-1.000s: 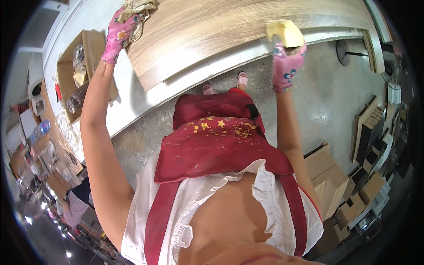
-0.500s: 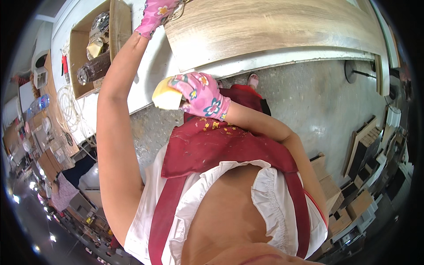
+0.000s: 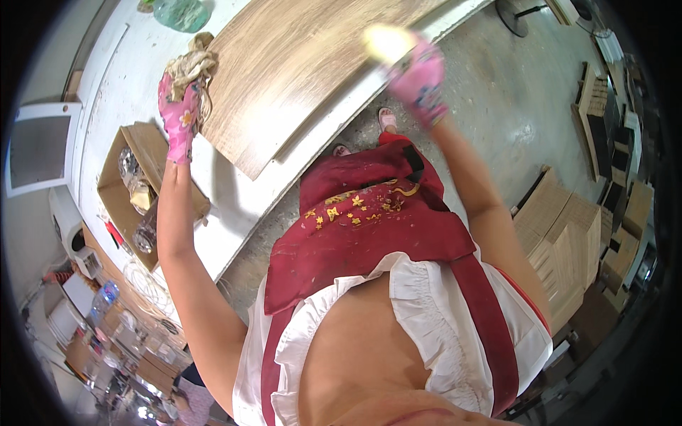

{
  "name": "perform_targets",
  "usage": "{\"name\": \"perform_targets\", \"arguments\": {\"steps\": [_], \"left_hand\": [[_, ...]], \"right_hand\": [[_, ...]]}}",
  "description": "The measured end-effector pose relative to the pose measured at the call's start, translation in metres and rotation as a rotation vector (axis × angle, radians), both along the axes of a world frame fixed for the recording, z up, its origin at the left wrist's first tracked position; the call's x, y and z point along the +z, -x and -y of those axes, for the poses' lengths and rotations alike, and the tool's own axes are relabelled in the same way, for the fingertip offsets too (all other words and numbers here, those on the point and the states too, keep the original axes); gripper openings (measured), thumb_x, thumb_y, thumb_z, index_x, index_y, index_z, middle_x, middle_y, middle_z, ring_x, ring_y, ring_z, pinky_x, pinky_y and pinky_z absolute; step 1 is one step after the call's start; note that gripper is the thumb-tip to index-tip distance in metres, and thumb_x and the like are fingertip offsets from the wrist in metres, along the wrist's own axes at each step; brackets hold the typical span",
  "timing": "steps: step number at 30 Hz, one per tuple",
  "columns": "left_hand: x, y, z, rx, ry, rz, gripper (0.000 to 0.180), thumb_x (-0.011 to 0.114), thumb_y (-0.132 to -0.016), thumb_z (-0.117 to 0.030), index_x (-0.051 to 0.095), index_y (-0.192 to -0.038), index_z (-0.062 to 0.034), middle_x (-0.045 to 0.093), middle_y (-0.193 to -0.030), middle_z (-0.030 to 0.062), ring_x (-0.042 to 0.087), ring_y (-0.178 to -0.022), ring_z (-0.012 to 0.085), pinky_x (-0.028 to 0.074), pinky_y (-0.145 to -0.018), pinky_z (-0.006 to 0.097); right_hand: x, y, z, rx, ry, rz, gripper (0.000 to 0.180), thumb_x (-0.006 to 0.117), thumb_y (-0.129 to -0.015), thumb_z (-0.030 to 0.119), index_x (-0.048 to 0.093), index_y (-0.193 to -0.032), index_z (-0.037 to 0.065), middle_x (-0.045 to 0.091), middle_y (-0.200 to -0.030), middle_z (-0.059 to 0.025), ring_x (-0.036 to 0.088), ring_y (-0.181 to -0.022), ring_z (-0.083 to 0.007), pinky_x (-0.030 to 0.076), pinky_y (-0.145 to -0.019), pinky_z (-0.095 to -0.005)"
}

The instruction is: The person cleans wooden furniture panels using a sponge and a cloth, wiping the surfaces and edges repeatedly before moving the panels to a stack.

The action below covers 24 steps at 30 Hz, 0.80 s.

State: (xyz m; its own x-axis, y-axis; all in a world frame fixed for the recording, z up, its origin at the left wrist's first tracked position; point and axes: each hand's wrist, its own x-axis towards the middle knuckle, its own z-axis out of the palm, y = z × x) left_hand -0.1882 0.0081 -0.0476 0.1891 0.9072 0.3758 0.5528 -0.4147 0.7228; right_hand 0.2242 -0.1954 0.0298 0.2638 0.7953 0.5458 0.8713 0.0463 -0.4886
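Observation:
My left hand (image 3: 182, 121), in a pink flowered glove, is closed round a crumpled beige rag (image 3: 190, 65) at the left end of a wood-grain board (image 3: 284, 64). The board lies flat on a white worktable (image 3: 231, 213). Over the board's near edge, toward the right, my right hand (image 3: 420, 82) is smeared by motion in a matching glove. It grips a pale yellow sponge (image 3: 388, 44), also blurred; whether the sponge touches the board I cannot tell.
Left of my left forearm stands an open cardboard box (image 3: 114, 181) holding wrapped rolls. A red-handled tool (image 3: 115, 234) and coiled white cord (image 3: 145, 287) lie near it. A greenish clear container (image 3: 181, 14) sits at the far left. Stacked panels (image 3: 561, 241) stand on the floor at right.
My right hand has swung with the sponge from in front of the apron to the far right, over the board's edge. The view has turned; my left hand still grips the rag.

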Motion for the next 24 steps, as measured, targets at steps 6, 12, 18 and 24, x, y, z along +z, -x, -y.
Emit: {"name": "perform_targets", "arguments": {"steps": [6,12,18,24], "left_hand": [[0.052,-0.056,0.042,-0.087,0.434,0.307,0.055,0.06,-0.08,0.001,0.039,-0.131,0.0024,0.051,-0.122,0.0114,0.051,-0.107,0.0156,0.045,-0.088,0.026],[0.071,-0.121,0.1,-0.519,0.313,0.15,0.061,0.063,-0.077,-0.009,0.039,-0.132,-0.001,0.049,-0.128,0.0129,0.047,-0.117,0.0236,0.033,-0.102,0.036],[0.088,-0.154,0.112,-0.509,0.375,0.04,0.069,0.068,-0.07,-0.026,0.042,-0.13,-0.0029,0.049,-0.128,0.0134,0.042,-0.123,0.0293,0.021,-0.109,0.041],[0.101,-0.239,0.122,-0.64,-0.041,-0.636,0.075,0.076,-0.062,-0.029,0.044,-0.126,-0.0065,0.04,-0.135,0.0134,0.039,-0.124,0.0349,0.024,-0.107,0.048]], "right_hand": [[0.009,-0.06,-0.014,-0.116,-0.12,-0.463,0.053,0.077,-0.065,0.031,0.055,-0.103,-0.001,0.062,-0.089,-0.0136,0.062,-0.077,-0.0237,0.053,-0.069,-0.0331],[-0.015,0.028,0.014,0.206,0.158,0.093,0.07,0.073,-0.065,0.039,0.044,-0.121,0.007,0.049,-0.11,-0.0142,0.049,-0.107,-0.0312,0.04,-0.092,-0.0459],[-0.022,-0.101,-0.03,-0.071,0.228,0.031,0.071,0.068,-0.07,0.042,0.04,-0.126,0.007,0.048,-0.118,-0.0171,0.044,-0.115,-0.0345,0.035,-0.097,-0.0453],[-0.029,-0.3,-0.103,-0.283,0.128,0.009,0.07,0.066,-0.072,0.042,0.04,-0.126,0.005,0.05,-0.118,-0.0173,0.05,-0.111,-0.0329,0.041,-0.093,-0.0421]]}}
